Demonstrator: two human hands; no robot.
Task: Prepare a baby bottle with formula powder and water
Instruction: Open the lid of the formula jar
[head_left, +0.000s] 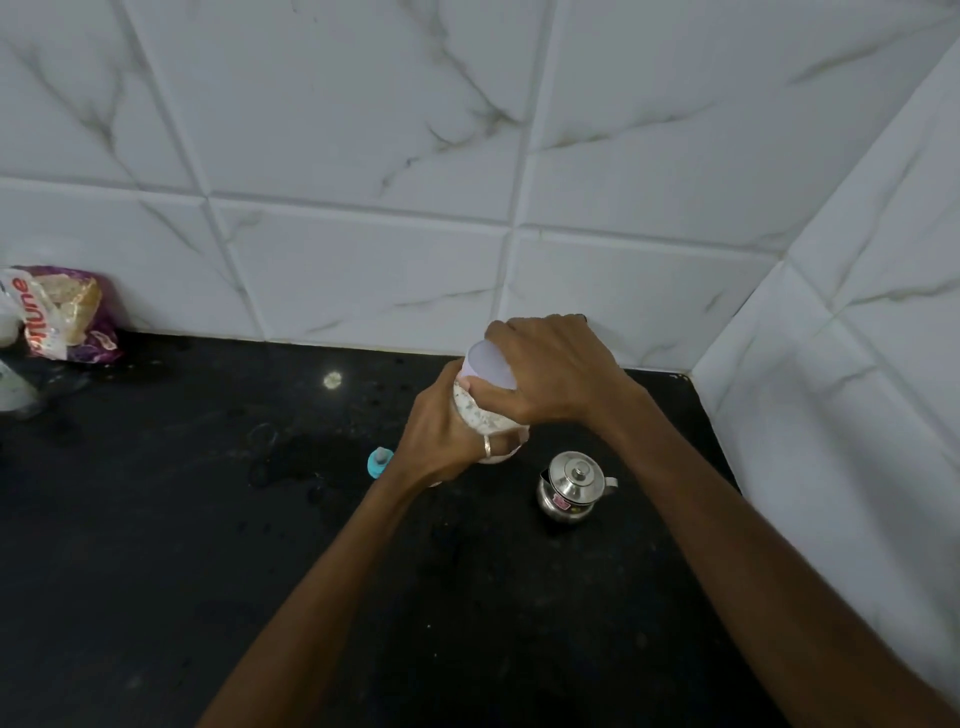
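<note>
A pale jar (480, 413) with a speckled pattern and a lilac lid (491, 366) is held above the black counter (208, 545). My left hand (441, 441) grips the jar's body from the left, a ring on one finger. My right hand (550, 371) curls over the lid from the right. A small blue bottle part with a clear teat (379, 461) stands on the counter just left of my left wrist. A little steel pot with a knobbed lid (571, 486) sits to the right, below my right wrist. The jar's lower part is hidden by my fingers.
A purple and white food packet (67, 312) leans against the tiled wall at the far left, with a clear plastic thing (13, 384) beside it. Water marks (291, 457) lie on the counter left of the blue part. The tiled walls meet in a corner at right.
</note>
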